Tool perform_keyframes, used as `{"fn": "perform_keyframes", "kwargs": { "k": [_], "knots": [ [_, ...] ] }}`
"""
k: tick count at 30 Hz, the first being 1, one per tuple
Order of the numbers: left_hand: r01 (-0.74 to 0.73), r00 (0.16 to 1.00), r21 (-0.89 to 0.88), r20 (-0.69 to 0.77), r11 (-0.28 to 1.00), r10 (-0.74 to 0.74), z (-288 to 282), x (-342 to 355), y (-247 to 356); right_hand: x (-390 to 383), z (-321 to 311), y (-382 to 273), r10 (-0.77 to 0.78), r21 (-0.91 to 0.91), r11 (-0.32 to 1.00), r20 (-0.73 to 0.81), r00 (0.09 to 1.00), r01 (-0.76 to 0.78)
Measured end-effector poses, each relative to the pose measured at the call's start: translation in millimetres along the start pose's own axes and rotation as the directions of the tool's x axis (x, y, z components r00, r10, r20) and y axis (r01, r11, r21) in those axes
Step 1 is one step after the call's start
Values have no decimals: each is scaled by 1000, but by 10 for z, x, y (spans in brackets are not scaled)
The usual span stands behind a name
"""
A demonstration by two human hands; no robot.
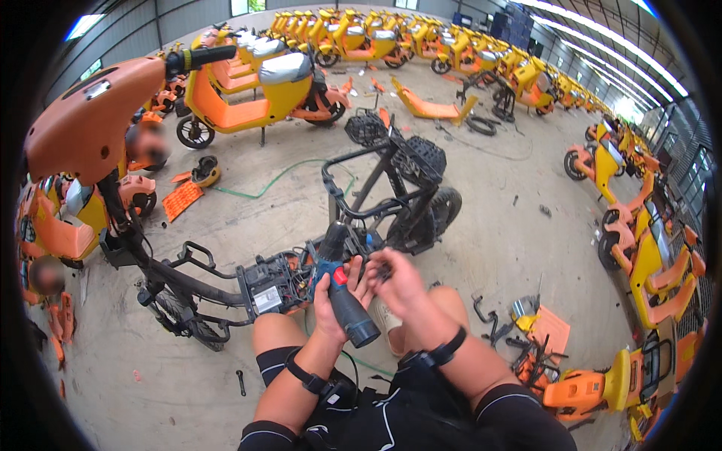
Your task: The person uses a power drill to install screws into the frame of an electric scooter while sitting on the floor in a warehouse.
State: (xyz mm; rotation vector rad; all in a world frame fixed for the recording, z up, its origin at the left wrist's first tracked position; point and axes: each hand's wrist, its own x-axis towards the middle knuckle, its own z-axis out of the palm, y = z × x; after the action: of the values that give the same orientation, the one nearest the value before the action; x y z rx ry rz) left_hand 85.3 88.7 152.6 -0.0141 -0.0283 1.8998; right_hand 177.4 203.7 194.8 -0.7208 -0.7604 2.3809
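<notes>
While a blue drill (352,314) is gripped by the left fingers (355,270), a small dark thing (385,271) is held near it by the right fingers (398,262).

Your upper garment (376,421) is black, with thin pale piping curving down the front and a few small white marks on its left side, too small to make out. Your left sleeve (265,437) and right sleeve (523,413) are short and black, each edged with a narrow pale line. You wear black shorts (275,361), with pale line trim visible at your left leg. A black strap (304,378) rings your left forearm, a dark boxy unit (340,392) sits beside it, and a thin black cable (355,368) loops nearby. A matching black band (449,347) rings your right forearm. Your hands (402,286) are bare. One pale shoe (389,325) shows partly between your knees.
</notes>
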Motion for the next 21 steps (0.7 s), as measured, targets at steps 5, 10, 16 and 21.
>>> {"fn": "perform_keyframes", "kwargs": {
  "k": [5,10,16,21],
  "knots": [
    [-290,948,132,-99,948,304,21,-243,600,210,622,939,-50,-3,999,191,980,52],
    [-330,929,159,-123,931,350,-144,-194,760,190,795,960,-8,-75,997,222,975,26],
    [-263,945,202,-143,943,294,-183,-164,876,310,681,1143,-40,-155,984,271,962,85],
    [-206,953,251,-167,946,252,-138,-111,920,273,679,1108,-231,-351,860,381,895,371]
  ]
}}
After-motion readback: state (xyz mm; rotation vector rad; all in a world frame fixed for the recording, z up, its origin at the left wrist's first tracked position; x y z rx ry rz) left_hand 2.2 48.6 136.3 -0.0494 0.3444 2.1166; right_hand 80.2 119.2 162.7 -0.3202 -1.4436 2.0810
